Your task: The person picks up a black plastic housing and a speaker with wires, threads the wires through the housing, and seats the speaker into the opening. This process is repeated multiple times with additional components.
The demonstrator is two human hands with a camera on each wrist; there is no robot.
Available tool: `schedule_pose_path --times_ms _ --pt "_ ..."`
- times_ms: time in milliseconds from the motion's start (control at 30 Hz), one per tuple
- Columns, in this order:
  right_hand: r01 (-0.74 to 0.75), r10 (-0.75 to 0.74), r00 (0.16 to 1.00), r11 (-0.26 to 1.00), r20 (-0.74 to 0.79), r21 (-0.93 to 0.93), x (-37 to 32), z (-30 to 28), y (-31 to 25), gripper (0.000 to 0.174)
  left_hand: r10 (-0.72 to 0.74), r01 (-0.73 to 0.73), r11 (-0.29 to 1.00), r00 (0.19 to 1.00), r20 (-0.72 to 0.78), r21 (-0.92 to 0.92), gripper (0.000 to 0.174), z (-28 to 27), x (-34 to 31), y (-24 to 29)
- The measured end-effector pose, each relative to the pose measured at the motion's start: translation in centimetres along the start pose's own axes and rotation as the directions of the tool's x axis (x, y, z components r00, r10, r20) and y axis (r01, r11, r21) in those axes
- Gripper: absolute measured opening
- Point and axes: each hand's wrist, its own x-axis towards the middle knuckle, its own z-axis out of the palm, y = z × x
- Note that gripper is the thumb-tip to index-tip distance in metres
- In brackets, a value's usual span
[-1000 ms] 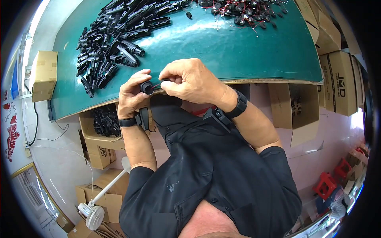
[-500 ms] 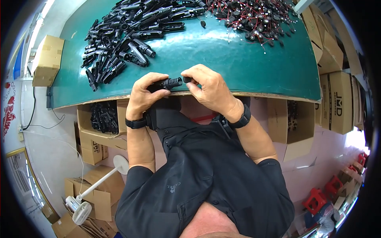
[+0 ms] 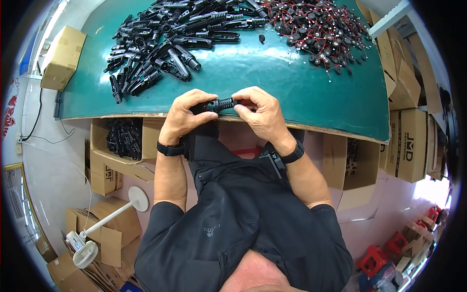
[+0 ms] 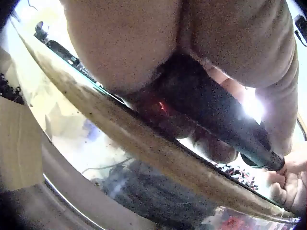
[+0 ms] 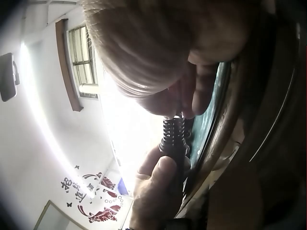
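Observation:
A black ribbed tubular part lies across between the two hands, near the table's front edge. The left hand grips its thicker body, which the left wrist view shows as a dark cylinder inside curled fingers. At the ribbed end, the thumb and fingers of the right hand pinch the tip; whatever small piece they cover is hidden. In the right wrist view the ribbed section shows between both hands.
Many black ribbed parts are heaped on the green table. Small black discs with red wires lie at the back right. Open cartons stand below the table's edge.
The right hand's fingertips have come against the ribbed end, closing the gap seen before. Earlier, the part's open end faced up and a red wire showed; it has since turned sideways.

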Motion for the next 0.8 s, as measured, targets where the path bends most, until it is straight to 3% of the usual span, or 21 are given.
schedule_pose_path --times_ms 300,400,567,667,800 --pt "-0.065 0.065 0.998 0.998 0.020 -0.006 0.16 -0.10 0.02 0.023 -0.126 0.128 0.988 0.992 0.030 -0.082 0.045 -0.16 -0.32 0.11" --pt "0.041 -0.040 0.999 0.999 0.021 -0.018 0.22 -0.26 0.16 0.024 -0.102 0.103 0.991 0.995 0.019 -0.089 0.043 -0.17 -0.42 0.05" --pt "0.022 -0.021 0.999 1.000 0.037 -0.016 0.12 -0.37 0.17 0.025 -0.114 0.116 0.989 0.993 0.028 -0.087 0.040 -0.27 -0.45 0.14" --pt "0.111 -0.108 0.993 0.991 0.042 -0.071 0.17 -0.47 0.10 0.025 -0.125 0.127 0.989 0.992 0.021 -0.070 0.042 -0.33 -0.45 0.15" --pt "0.113 -0.108 0.993 0.988 0.051 -0.108 0.21 -0.66 -0.09 0.026 -0.144 0.147 0.985 0.989 0.038 -0.090 0.041 -0.43 -0.34 0.44"
